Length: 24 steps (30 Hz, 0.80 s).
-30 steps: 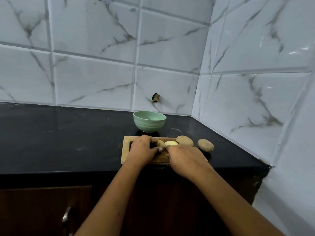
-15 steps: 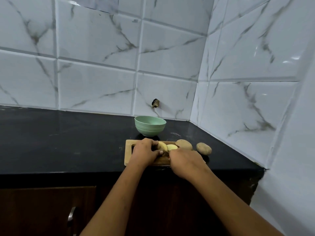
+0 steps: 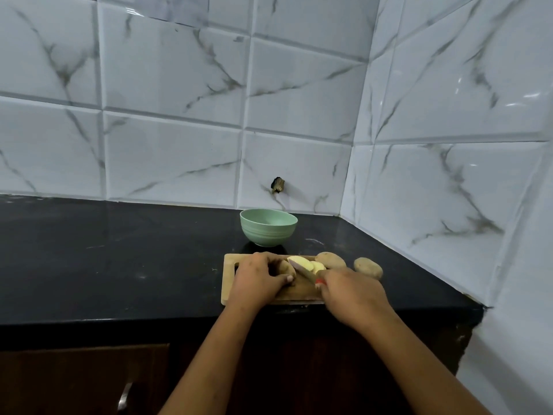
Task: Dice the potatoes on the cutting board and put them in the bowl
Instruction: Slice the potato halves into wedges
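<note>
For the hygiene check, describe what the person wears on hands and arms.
The left hand and right hand are bare: no gloves, and no rings or bracelets that I can make out. The left forearm and right forearm are uncovered up to the frame edge, with no sleeve, cuff or watch in view.

- Back wall (image 3: 179,115): big glossy white tiles w/ grey marble veins, bevelled edges.
- Right wall (image 3: 463,181): same tile; meets back wall in a corner at counter's far right. Light glints on upper tiles.
- Small dark stub (image 3: 277,185) sticks out low on back wall, just above counter.
- Counter (image 3: 104,250): black polished stone, faint smudges & specks.
- Under front edge: dark brown wood cabinet (image 3: 74,381), metal handle (image 3: 124,396) at btm left.
- Counter's right end: rough, chipped tile edge.
</note>
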Each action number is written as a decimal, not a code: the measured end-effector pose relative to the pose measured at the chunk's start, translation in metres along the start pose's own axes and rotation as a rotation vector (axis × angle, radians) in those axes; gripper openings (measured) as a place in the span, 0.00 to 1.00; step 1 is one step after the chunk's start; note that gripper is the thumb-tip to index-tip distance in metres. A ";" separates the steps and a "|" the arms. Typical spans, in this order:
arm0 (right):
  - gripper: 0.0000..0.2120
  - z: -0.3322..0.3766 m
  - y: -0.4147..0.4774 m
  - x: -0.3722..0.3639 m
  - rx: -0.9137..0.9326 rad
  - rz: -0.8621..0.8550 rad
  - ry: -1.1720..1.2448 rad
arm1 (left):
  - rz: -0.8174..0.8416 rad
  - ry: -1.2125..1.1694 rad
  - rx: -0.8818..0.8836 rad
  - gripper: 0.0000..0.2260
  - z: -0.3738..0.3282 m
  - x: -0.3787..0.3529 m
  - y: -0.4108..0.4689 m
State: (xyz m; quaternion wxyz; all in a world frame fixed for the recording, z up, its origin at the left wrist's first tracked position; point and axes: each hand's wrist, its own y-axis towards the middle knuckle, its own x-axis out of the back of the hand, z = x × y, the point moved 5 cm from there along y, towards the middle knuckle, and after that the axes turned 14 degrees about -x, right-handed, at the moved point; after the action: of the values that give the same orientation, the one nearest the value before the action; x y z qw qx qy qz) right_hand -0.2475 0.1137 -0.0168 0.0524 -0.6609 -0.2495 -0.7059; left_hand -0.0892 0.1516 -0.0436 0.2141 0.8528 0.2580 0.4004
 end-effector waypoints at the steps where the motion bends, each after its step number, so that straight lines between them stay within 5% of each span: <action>1: 0.14 -0.003 0.002 0.000 -0.016 0.009 0.037 | -0.004 -0.008 0.007 0.18 0.001 0.000 -0.001; 9: 0.14 0.007 -0.003 0.012 -0.021 -0.049 0.189 | -0.017 -0.002 -0.026 0.03 -0.008 0.003 -0.002; 24: 0.10 0.026 -0.010 0.010 -0.014 0.008 -0.046 | -0.013 -0.003 0.002 0.02 -0.007 0.001 -0.001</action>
State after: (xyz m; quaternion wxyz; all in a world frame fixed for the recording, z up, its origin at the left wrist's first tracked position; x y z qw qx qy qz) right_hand -0.2295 0.1356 -0.0103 0.0449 -0.6783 -0.2432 -0.6919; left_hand -0.0941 0.1546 -0.0395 0.2161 0.8519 0.2639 0.3974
